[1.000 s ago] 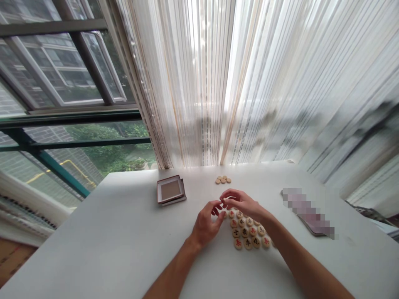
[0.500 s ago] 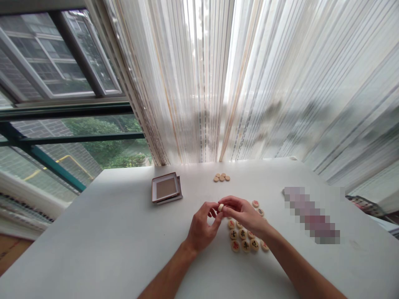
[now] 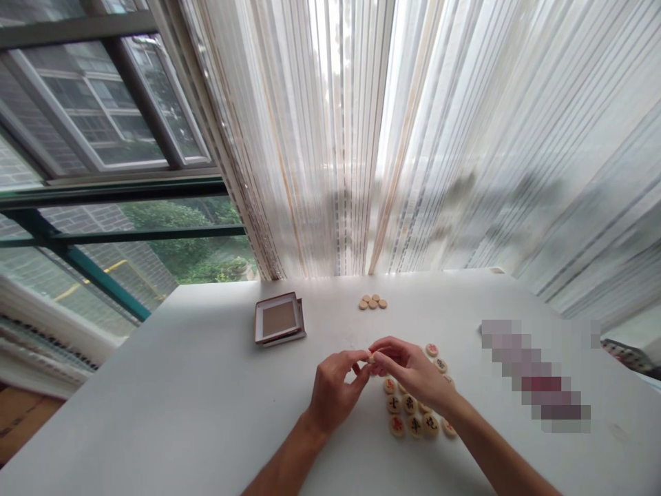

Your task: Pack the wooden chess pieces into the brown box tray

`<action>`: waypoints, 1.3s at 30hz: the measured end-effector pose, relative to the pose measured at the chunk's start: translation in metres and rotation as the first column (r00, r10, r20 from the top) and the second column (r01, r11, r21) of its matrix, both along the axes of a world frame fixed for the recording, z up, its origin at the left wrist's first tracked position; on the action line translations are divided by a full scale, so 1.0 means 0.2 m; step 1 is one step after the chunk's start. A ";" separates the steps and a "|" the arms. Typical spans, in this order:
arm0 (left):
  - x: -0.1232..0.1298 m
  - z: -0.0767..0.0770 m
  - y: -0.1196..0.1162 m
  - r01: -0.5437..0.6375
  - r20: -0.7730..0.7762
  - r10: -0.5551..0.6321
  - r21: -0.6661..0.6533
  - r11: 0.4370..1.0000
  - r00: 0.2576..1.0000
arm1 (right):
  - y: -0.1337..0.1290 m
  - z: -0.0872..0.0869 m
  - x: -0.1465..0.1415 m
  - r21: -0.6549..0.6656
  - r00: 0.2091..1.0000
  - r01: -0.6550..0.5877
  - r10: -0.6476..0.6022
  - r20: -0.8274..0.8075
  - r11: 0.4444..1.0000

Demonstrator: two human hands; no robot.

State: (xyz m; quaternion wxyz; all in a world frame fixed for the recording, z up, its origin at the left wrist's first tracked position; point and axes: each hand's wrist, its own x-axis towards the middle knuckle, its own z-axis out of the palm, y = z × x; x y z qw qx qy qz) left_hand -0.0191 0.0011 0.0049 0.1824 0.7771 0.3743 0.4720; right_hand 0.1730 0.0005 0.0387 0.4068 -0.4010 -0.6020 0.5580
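Note:
Between the fingertips of both hands is a small round xiangqi piece, mostly covered by the fingers. My left hand pinches it from the left, and my right hand holds it from the right. Below and beside my right hand, several face-up xiangqi pieces with red and black characters lie in rows on the white table. My right hand and forearm hide part of those rows. Farther back, a small cluster of plain-sided pieces lies on the table.
An open shallow box sits at the back left of the table. A pixelated long object lies on the right. Striped sheer curtains hang behind the table's far edge, with a window to the left.
The piece between my fingers has turned and is now more covered by them. Both hands stay together in about the same place. The whole view has shifted slightly.

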 end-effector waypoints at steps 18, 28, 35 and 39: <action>0.03 -0.01 0.00 0.067 0.106 -0.049 -0.167 0.984 0.993 | 0.00 -0.03 0.02 0.109 0.995 0.031 -0.041 0.089 0.994; 0.04 -0.02 0.02 0.160 0.296 -0.037 -0.402 0.902 0.954 | 0.01 -0.07 0.02 0.135 0.999 0.012 -0.018 0.047 0.991; 0.04 -0.02 0.02 0.208 0.367 -0.021 -0.478 0.853 0.930 | 0.00 -0.05 0.01 0.264 0.990 0.009 -0.046 0.135 0.965; 0.04 -0.02 0.03 0.218 0.382 -0.016 -0.493 0.843 0.924 | -0.01 -0.04 0.01 0.449 0.948 0.002 -0.146 0.284 0.894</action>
